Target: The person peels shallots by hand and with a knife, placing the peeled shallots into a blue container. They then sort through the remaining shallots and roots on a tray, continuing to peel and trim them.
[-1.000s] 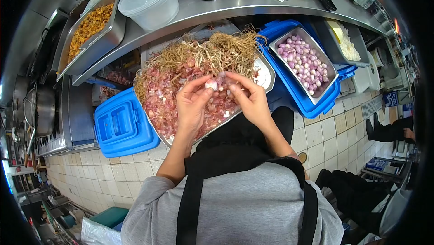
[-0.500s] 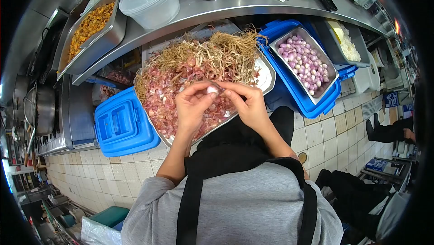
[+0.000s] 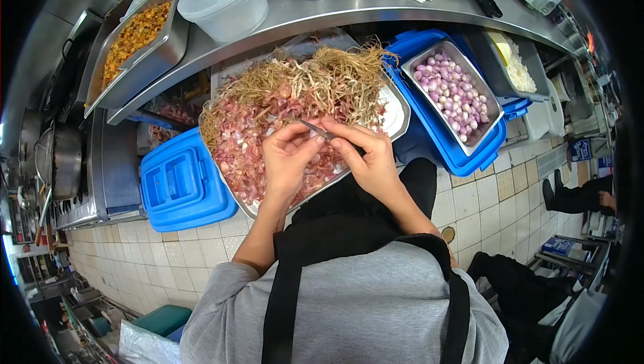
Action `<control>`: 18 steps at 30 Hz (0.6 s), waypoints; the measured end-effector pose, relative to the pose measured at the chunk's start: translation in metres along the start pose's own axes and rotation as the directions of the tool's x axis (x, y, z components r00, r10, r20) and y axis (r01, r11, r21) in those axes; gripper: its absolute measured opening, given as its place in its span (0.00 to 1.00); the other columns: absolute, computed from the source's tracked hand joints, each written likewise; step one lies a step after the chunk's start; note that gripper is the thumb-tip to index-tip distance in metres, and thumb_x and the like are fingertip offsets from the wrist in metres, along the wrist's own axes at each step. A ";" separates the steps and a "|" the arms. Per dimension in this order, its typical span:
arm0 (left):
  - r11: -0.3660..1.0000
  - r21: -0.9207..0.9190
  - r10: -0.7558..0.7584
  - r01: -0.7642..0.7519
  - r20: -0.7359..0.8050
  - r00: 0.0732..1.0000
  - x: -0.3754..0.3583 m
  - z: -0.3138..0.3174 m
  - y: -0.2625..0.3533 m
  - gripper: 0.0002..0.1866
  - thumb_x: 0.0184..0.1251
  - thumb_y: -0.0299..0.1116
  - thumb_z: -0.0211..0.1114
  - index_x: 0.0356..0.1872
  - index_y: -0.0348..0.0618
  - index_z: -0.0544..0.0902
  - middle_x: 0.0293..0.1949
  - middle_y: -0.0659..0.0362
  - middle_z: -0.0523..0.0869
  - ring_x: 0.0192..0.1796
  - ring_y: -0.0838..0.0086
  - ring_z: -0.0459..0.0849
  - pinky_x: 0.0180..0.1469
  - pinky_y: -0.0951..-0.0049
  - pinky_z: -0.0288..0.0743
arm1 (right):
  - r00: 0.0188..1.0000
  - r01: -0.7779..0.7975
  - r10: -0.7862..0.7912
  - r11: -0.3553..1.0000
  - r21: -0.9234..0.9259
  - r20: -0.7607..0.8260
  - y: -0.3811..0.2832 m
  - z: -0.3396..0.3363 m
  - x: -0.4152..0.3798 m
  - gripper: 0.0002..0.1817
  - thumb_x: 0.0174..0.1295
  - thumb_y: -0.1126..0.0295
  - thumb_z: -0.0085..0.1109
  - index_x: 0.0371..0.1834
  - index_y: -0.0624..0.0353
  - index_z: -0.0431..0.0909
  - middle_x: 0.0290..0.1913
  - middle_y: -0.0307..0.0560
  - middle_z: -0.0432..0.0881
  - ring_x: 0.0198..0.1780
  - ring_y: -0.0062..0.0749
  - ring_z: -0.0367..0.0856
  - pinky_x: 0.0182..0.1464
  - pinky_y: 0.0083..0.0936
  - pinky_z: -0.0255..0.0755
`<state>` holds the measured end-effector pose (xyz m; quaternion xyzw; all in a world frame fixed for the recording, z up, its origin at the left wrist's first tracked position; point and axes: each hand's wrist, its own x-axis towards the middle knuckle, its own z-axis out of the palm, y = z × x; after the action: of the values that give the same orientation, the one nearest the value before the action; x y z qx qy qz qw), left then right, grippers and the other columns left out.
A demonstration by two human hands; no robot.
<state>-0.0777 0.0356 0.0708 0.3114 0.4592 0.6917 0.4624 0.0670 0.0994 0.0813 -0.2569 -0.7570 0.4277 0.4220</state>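
My right hand (image 3: 365, 156) is closed on a small dark knife (image 3: 315, 128), its blade pointing up and left between my hands. Fingers of my left hand (image 3: 288, 152) are pinched together beside the blade; what they hold is mostly hidden. Both hands are close together over a metal tray (image 3: 400, 110) heaped with pinkish shallot skins (image 3: 251, 142) and dry, straw-coloured roots (image 3: 349, 75). To the right, peeled purple shallots (image 3: 451, 95) fill a steel pan on a blue lid.
A blue lid (image 3: 184, 179) lies left of the tray. Along the far side runs a steel counter (image 3: 295, 18) with a plastic tub (image 3: 225, 2) and a pan of orange food (image 3: 134, 38). Another person's legs (image 3: 577, 196) are at the right.
The knife blade now shows between my hands, pointing up and left. The whitish piece seen earlier at my left fingertips is no longer visible.
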 end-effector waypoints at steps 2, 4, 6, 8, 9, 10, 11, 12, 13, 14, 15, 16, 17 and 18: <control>1.000 0.005 -0.004 0.004 0.003 1.000 0.000 -0.001 0.000 0.14 0.56 0.15 0.63 0.46 0.33 0.79 0.39 0.57 0.84 0.37 0.80 0.82 0.32 0.86 0.76 | 1.000 -0.027 0.027 1.000 -0.003 0.011 -0.004 -0.001 0.001 0.14 0.59 0.75 0.57 0.49 0.62 0.80 0.34 0.47 0.84 0.31 0.30 0.80 0.36 0.24 0.73; 1.000 0.006 -0.004 0.004 0.021 1.000 0.000 -0.002 0.000 0.15 0.55 0.15 0.63 0.45 0.33 0.79 0.41 0.56 0.84 0.38 0.79 0.83 0.33 0.85 0.76 | 0.989 -0.146 0.142 0.979 0.141 0.041 -0.005 -0.002 0.000 0.13 0.61 0.74 0.56 0.49 0.62 0.80 0.32 0.43 0.82 0.30 0.25 0.78 0.34 0.21 0.71; 1.000 0.007 0.004 -0.004 0.047 0.999 0.000 -0.004 0.000 0.16 0.55 0.14 0.63 0.46 0.33 0.79 0.43 0.55 0.83 0.39 0.77 0.83 0.34 0.84 0.78 | 0.939 -0.345 0.317 0.843 0.412 0.136 0.002 -0.002 -0.001 0.13 0.63 0.72 0.55 0.49 0.62 0.79 0.29 0.39 0.80 0.26 0.18 0.75 0.29 0.16 0.69; 0.998 0.006 0.065 -0.066 0.080 0.995 0.000 -0.003 -0.004 0.16 0.54 0.13 0.62 0.46 0.33 0.79 0.44 0.54 0.82 0.40 0.75 0.83 0.36 0.81 0.79 | 0.877 -0.472 0.421 0.659 0.585 0.232 0.018 -0.005 -0.002 0.14 0.66 0.70 0.53 0.52 0.62 0.78 0.25 0.33 0.75 0.22 0.10 0.65 0.23 0.09 0.58; 0.995 0.005 0.096 -0.097 0.097 0.991 0.000 -0.001 -0.005 0.17 0.54 0.13 0.62 0.47 0.33 0.79 0.45 0.54 0.82 0.41 0.74 0.83 0.37 0.80 0.80 | 0.870 -0.474 0.449 0.653 0.591 0.202 0.021 -0.005 -0.001 0.14 0.66 0.70 0.52 0.53 0.61 0.77 0.24 0.32 0.75 0.21 0.09 0.64 0.22 0.08 0.56; 0.997 -0.029 0.079 -0.076 0.091 0.993 0.000 0.001 -0.004 0.17 0.54 0.12 0.62 0.47 0.33 0.79 0.46 0.53 0.82 0.43 0.73 0.83 0.38 0.80 0.80 | 0.862 -0.476 0.476 0.646 0.597 0.171 0.024 -0.005 -0.001 0.14 0.67 0.70 0.52 0.53 0.61 0.77 0.24 0.32 0.74 0.20 0.09 0.62 0.21 0.08 0.54; 0.996 -0.064 0.062 -0.056 0.085 0.994 -0.001 0.004 0.000 0.17 0.54 0.12 0.62 0.47 0.33 0.79 0.47 0.53 0.81 0.44 0.72 0.83 0.39 0.79 0.80 | 0.876 -0.452 0.464 0.689 0.567 0.134 0.029 -0.006 -0.001 0.14 0.67 0.70 0.52 0.54 0.60 0.77 0.25 0.33 0.75 0.22 0.10 0.66 0.23 0.09 0.60; 0.994 -0.098 0.044 -0.037 0.080 0.996 -0.001 0.006 0.002 0.18 0.54 0.12 0.62 0.47 0.33 0.79 0.48 0.52 0.80 0.46 0.72 0.82 0.40 0.78 0.81 | 0.889 -0.426 0.448 0.731 0.533 0.097 0.026 -0.006 0.000 0.15 0.66 0.70 0.53 0.54 0.60 0.77 0.26 0.34 0.76 0.24 0.11 0.68 0.25 0.10 0.63; 0.996 -0.091 0.032 -0.024 0.078 0.996 -0.001 0.005 0.002 0.18 0.53 0.12 0.62 0.47 0.32 0.79 0.48 0.53 0.80 0.47 0.72 0.82 0.40 0.78 0.81 | 0.901 -0.401 0.430 0.771 0.496 0.060 0.020 -0.006 0.001 0.15 0.66 0.70 0.53 0.54 0.60 0.77 0.27 0.35 0.77 0.25 0.11 0.70 0.28 0.11 0.65; 0.996 -0.083 0.018 -0.011 0.077 0.997 0.000 0.002 0.003 0.18 0.53 0.12 0.62 0.47 0.32 0.79 0.48 0.53 0.79 0.47 0.72 0.81 0.40 0.79 0.81 | 0.911 -0.375 0.411 0.807 0.456 0.024 0.015 -0.007 0.000 0.15 0.65 0.70 0.54 0.54 0.60 0.77 0.29 0.36 0.79 0.27 0.12 0.72 0.30 0.12 0.68; 0.997 -0.076 0.004 0.002 0.076 0.997 0.001 0.000 0.003 0.18 0.53 0.12 0.62 0.47 0.32 0.79 0.49 0.53 0.79 0.48 0.73 0.81 0.40 0.79 0.80 | 0.926 -0.362 0.374 0.858 0.366 0.038 0.013 -0.009 -0.001 0.15 0.64 0.71 0.55 0.54 0.60 0.77 0.31 0.39 0.80 0.29 0.14 0.74 0.33 0.14 0.69; 0.997 -0.075 0.040 -0.035 0.076 0.996 0.002 -0.002 0.002 0.17 0.53 0.12 0.62 0.47 0.32 0.79 0.49 0.54 0.79 0.47 0.73 0.81 0.40 0.79 0.80 | 0.939 -0.341 0.339 0.900 0.273 0.056 0.010 -0.011 -0.003 0.16 0.62 0.71 0.56 0.53 0.59 0.77 0.34 0.41 0.81 0.31 0.17 0.76 0.36 0.16 0.71; 0.995 -0.074 0.077 -0.072 0.075 0.994 0.003 -0.005 -0.001 0.17 0.53 0.12 0.62 0.46 0.32 0.79 0.49 0.54 0.78 0.47 0.73 0.81 0.40 0.80 0.80 | 0.949 -0.314 0.304 0.933 0.178 0.078 0.009 -0.012 -0.004 0.16 0.61 0.72 0.58 0.53 0.59 0.77 0.37 0.43 0.83 0.34 0.19 0.78 0.38 0.18 0.72; 0.991 -0.073 0.114 -0.109 0.074 0.991 0.004 -0.007 -0.002 0.17 0.53 0.12 0.62 0.46 0.32 0.79 0.49 0.54 0.78 0.46 0.73 0.81 0.39 0.80 0.80 | 0.977 -0.210 0.202 0.965 0.156 0.062 0.006 -0.011 -0.004 0.17 0.60 0.72 0.59 0.53 0.59 0.78 0.39 0.44 0.83 0.35 0.22 0.79 0.39 0.20 0.73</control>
<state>-0.0844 0.0372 0.0660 0.3473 0.3987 0.7190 0.4510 0.0784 0.1043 0.0770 -0.2892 -0.6984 0.5352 0.3772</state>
